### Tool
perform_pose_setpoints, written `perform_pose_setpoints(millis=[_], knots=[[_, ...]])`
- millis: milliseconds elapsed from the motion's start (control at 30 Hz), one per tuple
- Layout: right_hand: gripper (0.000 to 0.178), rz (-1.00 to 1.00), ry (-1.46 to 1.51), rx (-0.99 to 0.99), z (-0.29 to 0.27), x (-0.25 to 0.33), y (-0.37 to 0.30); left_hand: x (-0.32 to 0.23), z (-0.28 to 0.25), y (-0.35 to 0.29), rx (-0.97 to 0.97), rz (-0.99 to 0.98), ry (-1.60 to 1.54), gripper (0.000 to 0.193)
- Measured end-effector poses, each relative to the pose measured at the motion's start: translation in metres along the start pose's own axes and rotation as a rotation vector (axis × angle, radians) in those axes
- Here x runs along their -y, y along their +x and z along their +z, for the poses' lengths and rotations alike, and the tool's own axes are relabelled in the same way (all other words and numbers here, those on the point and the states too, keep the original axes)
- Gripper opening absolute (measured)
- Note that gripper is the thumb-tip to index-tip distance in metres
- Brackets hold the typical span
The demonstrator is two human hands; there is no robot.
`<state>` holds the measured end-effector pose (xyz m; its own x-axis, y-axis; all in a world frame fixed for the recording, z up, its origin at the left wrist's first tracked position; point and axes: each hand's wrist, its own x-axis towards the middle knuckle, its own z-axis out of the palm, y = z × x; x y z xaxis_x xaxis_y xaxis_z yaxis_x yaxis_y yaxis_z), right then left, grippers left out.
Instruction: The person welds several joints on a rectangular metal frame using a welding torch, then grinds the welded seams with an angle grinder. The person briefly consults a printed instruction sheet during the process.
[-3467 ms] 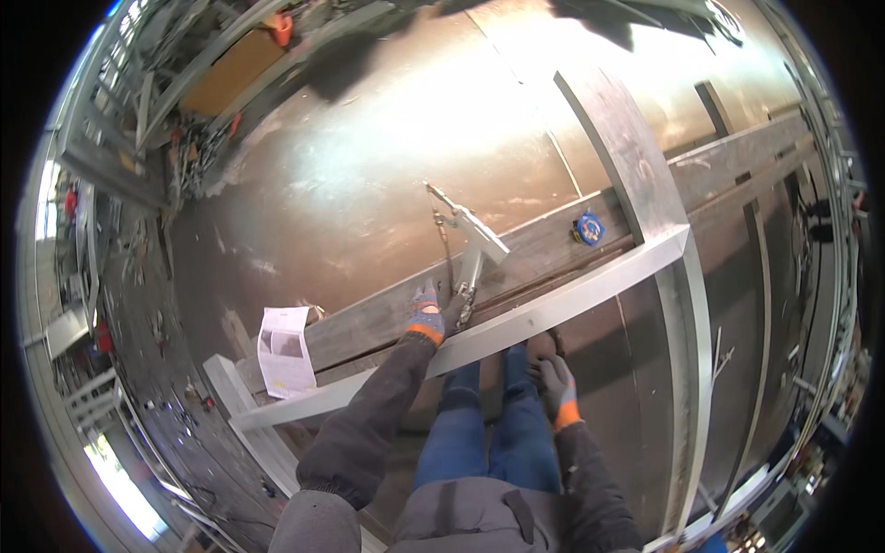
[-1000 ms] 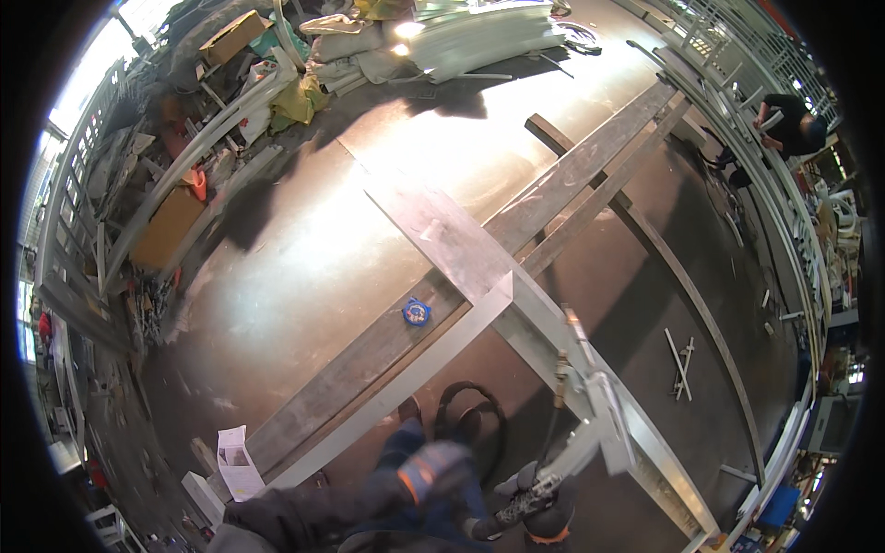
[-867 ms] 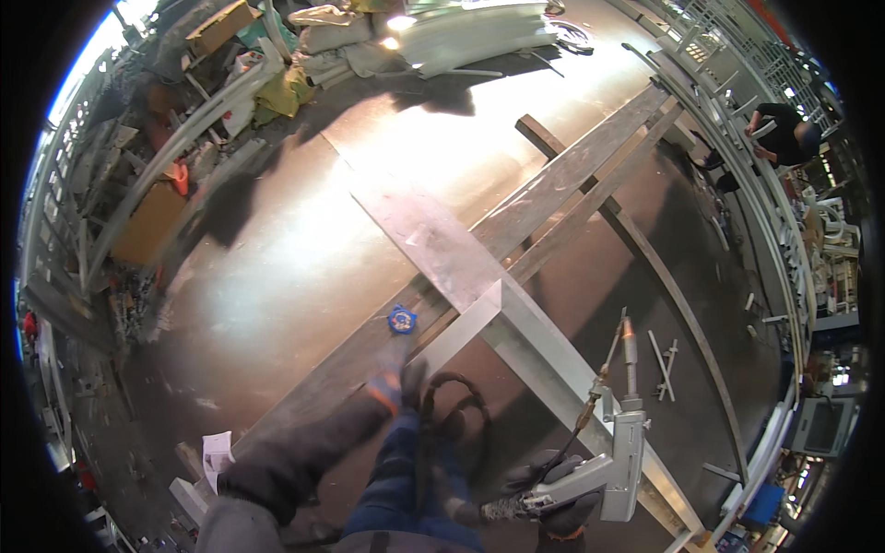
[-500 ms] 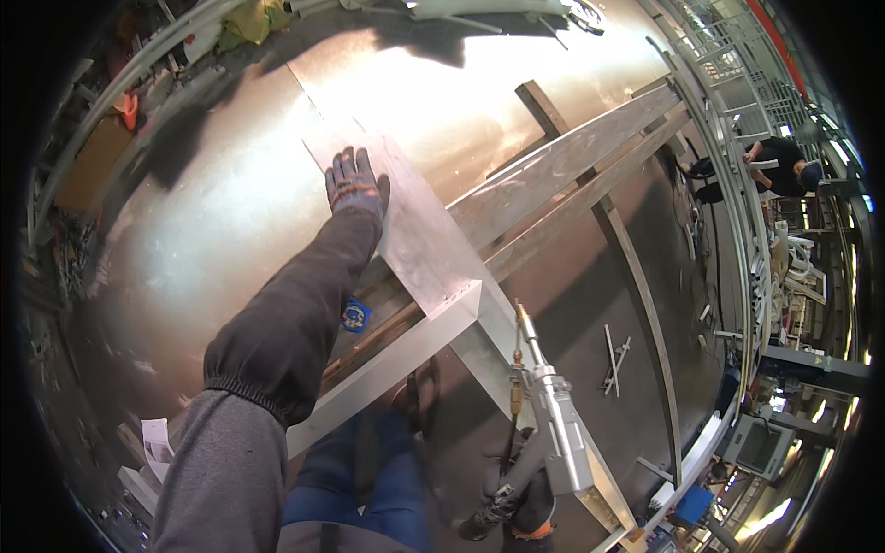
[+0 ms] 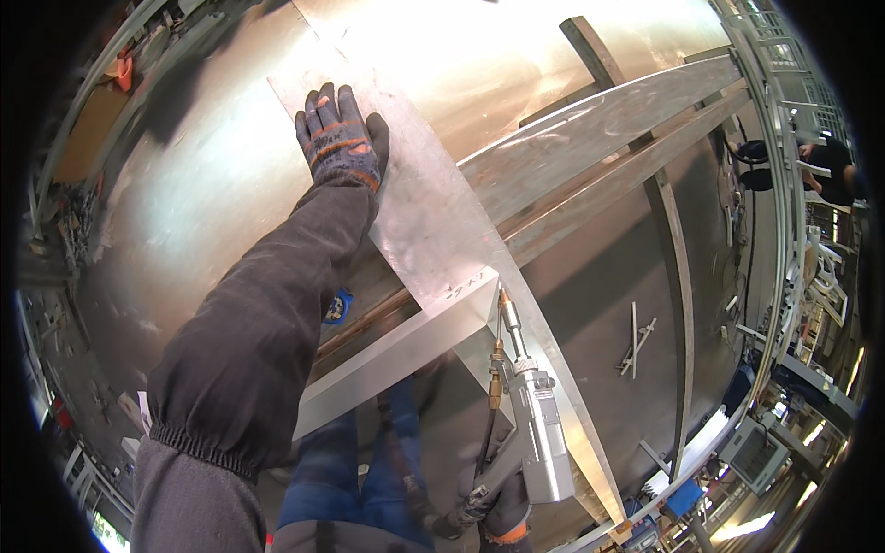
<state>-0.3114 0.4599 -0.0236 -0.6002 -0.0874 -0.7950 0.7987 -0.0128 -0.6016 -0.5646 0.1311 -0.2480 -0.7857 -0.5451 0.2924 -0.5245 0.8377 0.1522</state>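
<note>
My left hand, in a dark glove with orange marks, lies flat with its fingers stretched out on a flat metal plate. At the lower middle my right hand, also gloved and partly hidden, is wrapped round the handle of a silver welding gun. The gun's copper-coloured nozzle points away from me, its tip at or just beside the corner where the plate meets a pale metal bar; whether they touch I cannot tell. A thin side tube and a dark hose run along the gun.
Long metal bars extend from the plate to the right, and a curved dark strip crosses beneath. Several thin rods lie on the dark table. A blue round object sits beside my left forearm. Another person is at the far right.
The welding gun in my right hand has moved left and slightly up, bringing its tip to the plate's corner. My left hand stays flat on the plate. The view has shifted.
</note>
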Motion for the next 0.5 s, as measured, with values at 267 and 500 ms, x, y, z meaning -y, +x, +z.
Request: perform_pose_setpoints(millis=[267,500], knots=[[0.081,0.04,-0.008,0.041,-0.0044,0.0021,0.0045,0.0017,0.0051,0.0,0.01,-0.003,0.037,0.056],[0.084,0.025,0.037,0.083,-0.0042,-0.0041,0.0076,0.0037,0.0086,0.001,-0.043,0.028,0.045,0.057]])
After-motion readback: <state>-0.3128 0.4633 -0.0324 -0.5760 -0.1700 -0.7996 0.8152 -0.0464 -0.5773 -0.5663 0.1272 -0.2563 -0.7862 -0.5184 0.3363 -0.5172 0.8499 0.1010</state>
